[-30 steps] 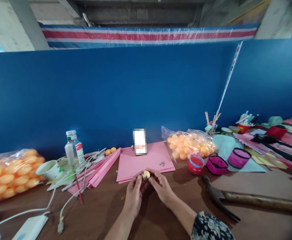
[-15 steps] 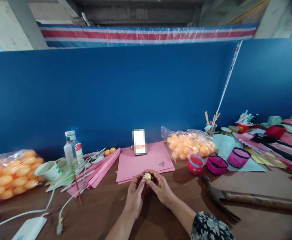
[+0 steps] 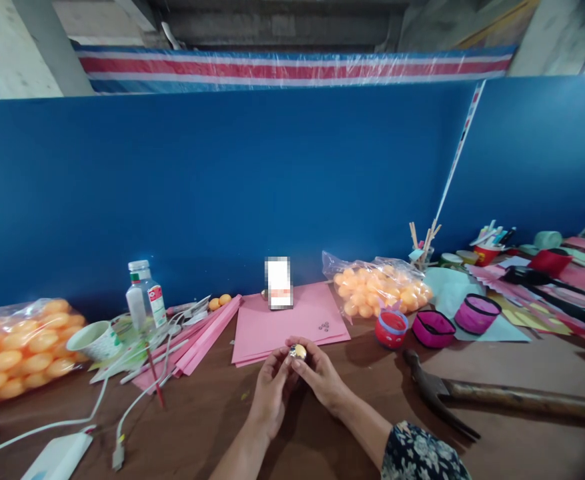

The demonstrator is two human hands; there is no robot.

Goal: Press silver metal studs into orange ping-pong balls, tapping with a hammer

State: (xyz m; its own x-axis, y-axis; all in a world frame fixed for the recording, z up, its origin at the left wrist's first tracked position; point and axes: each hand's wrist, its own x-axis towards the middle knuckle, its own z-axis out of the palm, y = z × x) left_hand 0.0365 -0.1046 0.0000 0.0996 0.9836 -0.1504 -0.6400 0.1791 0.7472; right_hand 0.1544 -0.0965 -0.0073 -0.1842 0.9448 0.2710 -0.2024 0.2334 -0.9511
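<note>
My left hand (image 3: 269, 392) and my right hand (image 3: 319, 375) meet over the brown table, just in front of a stack of pink paper sheets (image 3: 287, 321). Between their fingertips they pinch a small orange ball (image 3: 299, 351) with something pale or shiny on it. Both hands have their fingers curled round the ball. A few tiny dark pieces (image 3: 325, 327) lie on the pink paper close behind my right hand.
Bags of orange balls lie at the left (image 3: 15, 347) and back right (image 3: 379, 288). A hammer (image 3: 477, 393) lies at the right. A bottle (image 3: 141, 300), paper cup (image 3: 95, 340), cables (image 3: 122, 413), small round fabric containers (image 3: 432, 328) and a blue partition (image 3: 252, 193) surround the spot.
The hands stay together on the ball and turn it slightly; they have shifted a little to the right. Nothing else on the table has moved.
</note>
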